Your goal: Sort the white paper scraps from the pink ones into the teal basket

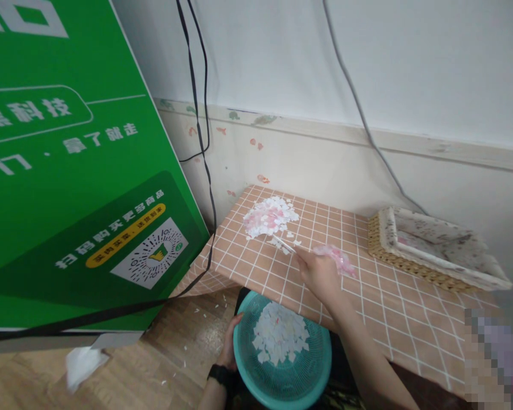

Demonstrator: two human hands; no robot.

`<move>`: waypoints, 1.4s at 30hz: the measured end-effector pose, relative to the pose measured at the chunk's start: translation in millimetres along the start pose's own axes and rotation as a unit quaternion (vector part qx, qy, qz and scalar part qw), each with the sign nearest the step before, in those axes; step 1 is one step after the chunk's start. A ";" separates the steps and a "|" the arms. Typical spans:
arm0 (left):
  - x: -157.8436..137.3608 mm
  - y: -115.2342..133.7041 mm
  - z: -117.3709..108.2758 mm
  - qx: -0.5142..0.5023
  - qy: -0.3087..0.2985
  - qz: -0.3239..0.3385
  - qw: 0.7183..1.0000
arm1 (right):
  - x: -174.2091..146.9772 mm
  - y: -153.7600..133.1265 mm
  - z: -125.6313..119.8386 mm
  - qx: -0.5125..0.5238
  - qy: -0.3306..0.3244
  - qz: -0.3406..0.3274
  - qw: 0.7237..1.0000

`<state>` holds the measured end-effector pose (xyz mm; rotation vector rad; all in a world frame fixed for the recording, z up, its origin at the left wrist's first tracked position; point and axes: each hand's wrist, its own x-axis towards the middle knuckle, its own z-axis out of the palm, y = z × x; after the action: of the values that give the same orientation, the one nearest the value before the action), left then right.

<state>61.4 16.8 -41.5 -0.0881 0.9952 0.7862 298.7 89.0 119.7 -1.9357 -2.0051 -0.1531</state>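
Observation:
My left hand [229,340], with a dark band at the wrist, is closed on the left rim of a teal plastic basket [244,370]. Many small white paper scraps [280,333] lie inside it. Over the table, my right hand [320,272] grips a thin, pale, silvery tool [284,244], perhaps tweezers; its exact kind is unclear. The tool's tip points at the near edge of a heap of white and pink paper scraps [271,216] on the table. Just behind my right hand lies a crumpled pink and clear plastic piece [337,257], partly hidden by the hand.
The table has a brown cloth with white grid lines [410,319]. A cloth-lined wicker basket [431,273] stands at its right rear. A green cabinet [123,142] rises on the left, with dark cables [196,102] hanging beside it. White plastic [83,367] lies on the wooden floor.

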 end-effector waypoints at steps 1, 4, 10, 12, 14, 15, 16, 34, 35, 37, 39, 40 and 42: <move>-1.4 0.0 1.5 0.001 -0.004 0.013 1.000 | -4.2 -0.4 0.4 0.001 0.005 -0.008 1.000; -5.8 -0.1 5.3 0.005 -0.022 0.042 0.999 | -9.0 -0.3 0.0 -0.012 0.052 0.026 0.998; -12.1 -2.7 6.7 0.006 -0.038 0.059 0.998 | 8.9 -1.9 1.5 -0.082 0.053 0.097 0.990; -15.1 -3.9 5.4 -0.008 -0.035 0.055 0.998 | 8.0 -4.6 3.5 -0.079 0.025 0.070 0.994; -19.6 -4.0 3.0 -0.023 -0.031 0.058 0.998 | 0.8 -7.3 5.0 -0.059 0.008 0.035 0.998; -22.3 -3.3 1.3 -0.029 -0.029 0.066 0.997 | -4.1 -8.0 5.3 -0.044 0.003 0.016 0.999; -25.2 -2.0 -0.5 -0.033 -0.026 0.078 0.996 | -9.1 -8.1 5.1 -0.027 0.001 -0.003 1.000; -61.5 35.1 -1.5 -0.034 0.020 0.176 0.984 | -18.3 -21.1 -2.0 0.008 -0.018 -0.031 0.999; -63.0 36.6 -0.7 -0.037 0.011 0.174 0.984 | -22.5 -21.1 -3.1 0.028 -0.015 -0.043 0.999; -65.9 38.9 0.6 -0.040 -0.004 0.164 0.986 | -27.4 -18.4 -5.2 0.055 0.003 -0.044 0.998; -68.5 40.0 2.1 -0.037 -0.008 0.157 0.987 | -28.3 -13.9 -6.3 0.065 0.017 -0.040 0.997; -69.8 40.4 2.9 -0.035 -0.006 0.159 0.987 | -27.9 -11.9 -6.4 0.068 0.016 -0.044 0.997; -72.2 40.9 5.2 -0.032 0.004 0.166 0.986 | -26.8 -9.8 -6.0 0.071 -0.001 -0.060 0.996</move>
<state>17.9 8.8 28.9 0.0213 1.0047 1.1228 290.2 61.1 118.3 -1.7309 -2.0742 -0.0359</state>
